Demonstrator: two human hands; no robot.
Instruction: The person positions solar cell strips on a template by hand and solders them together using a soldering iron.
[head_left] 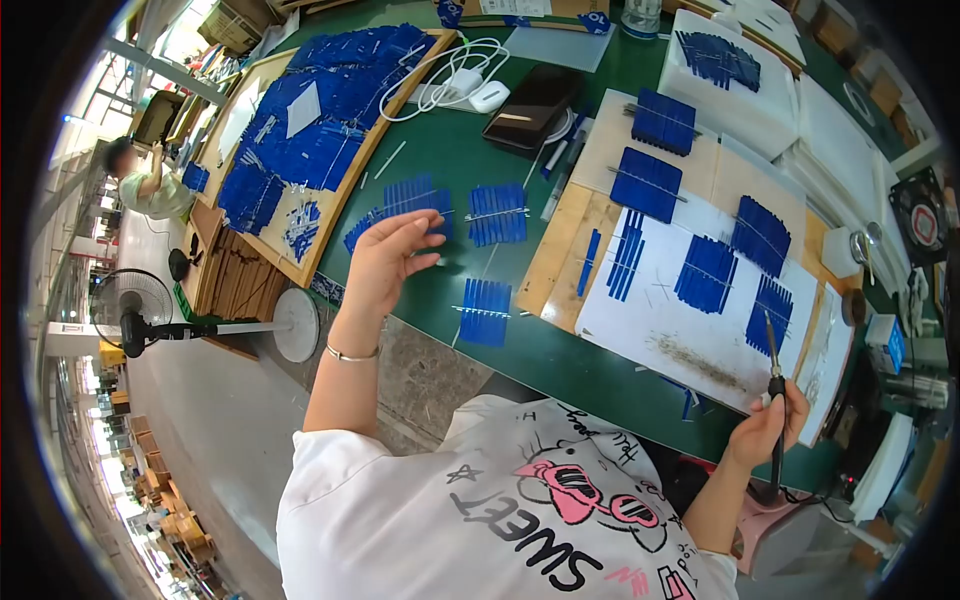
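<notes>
My right hand (768, 428) grips a soldering iron (776, 378) with a dark handle, and a cord trails below it. The iron's tip points up at a bundle of blue strips (764, 330) on a white sheet; whether they touch is hard to tell. Over the green table, my left hand (393, 258) hangs with loosely bent fingers apart and nothing visible in them. Near it lie a fanned row of blue strips (408, 193), a blue bundle (497, 213) crossed by a thin metal strip, and another such bundle (485, 312).
A wood-edged tray (372, 140) heaped with blue pieces stands at the far left. Behind are a white cable (462, 85) and a dark phone (533, 108). More blue bundles (647, 184) lie on boards. A floor fan (135, 315) stands left; another person (155, 190) is beyond.
</notes>
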